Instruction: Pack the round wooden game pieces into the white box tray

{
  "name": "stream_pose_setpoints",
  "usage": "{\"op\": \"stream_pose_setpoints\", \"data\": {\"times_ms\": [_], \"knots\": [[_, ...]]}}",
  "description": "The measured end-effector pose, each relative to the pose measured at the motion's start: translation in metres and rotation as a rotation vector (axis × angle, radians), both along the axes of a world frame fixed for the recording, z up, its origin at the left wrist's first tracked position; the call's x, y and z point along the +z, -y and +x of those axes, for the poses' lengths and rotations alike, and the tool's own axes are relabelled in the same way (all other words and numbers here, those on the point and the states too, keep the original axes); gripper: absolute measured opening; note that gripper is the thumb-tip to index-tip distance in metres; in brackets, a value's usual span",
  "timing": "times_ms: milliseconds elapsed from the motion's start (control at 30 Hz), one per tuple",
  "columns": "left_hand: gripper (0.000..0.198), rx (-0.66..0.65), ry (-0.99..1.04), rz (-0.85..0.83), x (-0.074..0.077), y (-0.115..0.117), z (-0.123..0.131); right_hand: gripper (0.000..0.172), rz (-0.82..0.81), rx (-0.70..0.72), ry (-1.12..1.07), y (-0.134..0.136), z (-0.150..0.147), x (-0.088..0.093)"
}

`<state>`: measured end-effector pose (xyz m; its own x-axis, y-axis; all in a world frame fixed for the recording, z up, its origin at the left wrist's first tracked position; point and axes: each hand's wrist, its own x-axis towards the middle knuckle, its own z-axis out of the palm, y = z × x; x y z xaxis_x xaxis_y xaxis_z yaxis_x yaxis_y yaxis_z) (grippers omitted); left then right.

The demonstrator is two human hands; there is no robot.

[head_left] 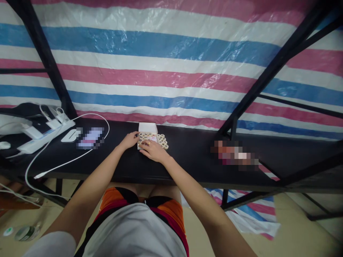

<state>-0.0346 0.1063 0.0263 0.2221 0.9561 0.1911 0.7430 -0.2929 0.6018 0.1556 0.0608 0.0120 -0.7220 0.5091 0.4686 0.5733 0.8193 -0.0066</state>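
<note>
A small white box (147, 127) stands on the black table (193, 157), with several round wooden game pieces (162, 140) lying in front of it and to its right. My left hand (130, 140) rests at the left side of the pieces, fingers curled against the box's edge. Over the near side of the pieces lies my right hand (153, 150), its fingers bent down and touching them. I cannot make out whether either hand grips a piece.
A white power strip (40, 137) with plugged chargers and cables lies at the table's left, beside a white mouse (69, 135) and a blurred phone (89, 138). A blurred object (234, 154) sits to the right. Black frame bars (268, 75) cross before a striped tarp.
</note>
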Motion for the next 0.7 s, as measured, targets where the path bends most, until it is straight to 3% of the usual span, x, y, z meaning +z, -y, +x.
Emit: {"op": "stream_pose_setpoints", "data": {"times_ms": [233, 400, 533, 700], "knots": [[0.041, 0.003, 0.013, -0.007, 0.000, 0.000, 0.000, 0.036, -0.005, 0.010, -0.042, 0.000, -0.002, 0.000], [0.041, -0.007, 0.016, -0.006, -0.003, -0.002, -0.002, 0.035, 0.029, -0.035, -0.195, 0.000, 0.006, 0.007], [0.042, -0.004, -0.004, -0.002, -0.003, -0.003, -0.002, 0.035, 0.009, -0.195, -0.398, -0.010, 0.023, 0.008], [0.044, 0.009, -0.025, -0.017, -0.003, -0.003, -0.003, 0.036, -0.096, -0.524, -0.539, -0.032, 0.055, -0.003]]}}
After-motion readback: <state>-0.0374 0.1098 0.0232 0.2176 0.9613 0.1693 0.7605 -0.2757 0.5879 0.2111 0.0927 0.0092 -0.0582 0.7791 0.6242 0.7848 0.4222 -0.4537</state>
